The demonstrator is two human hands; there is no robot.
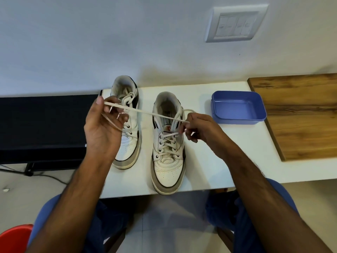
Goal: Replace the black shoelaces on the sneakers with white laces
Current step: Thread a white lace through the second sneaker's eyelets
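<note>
left hand (104, 123) is pinching one end of the white lace (145, 112), right hand (197, 128) is pinching the other, drawing it taut above the right sneaker (167, 161), likely to snug the top eyelets before tying. left sneaker (127, 125) is sitting just beside it on the white table (209, 161), already white-laced.

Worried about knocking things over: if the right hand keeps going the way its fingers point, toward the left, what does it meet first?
Probably the right sneaker's tongue and upper laces, directly beside the right hand's fingertips. Depth is unclear; it may pass above them.
</note>
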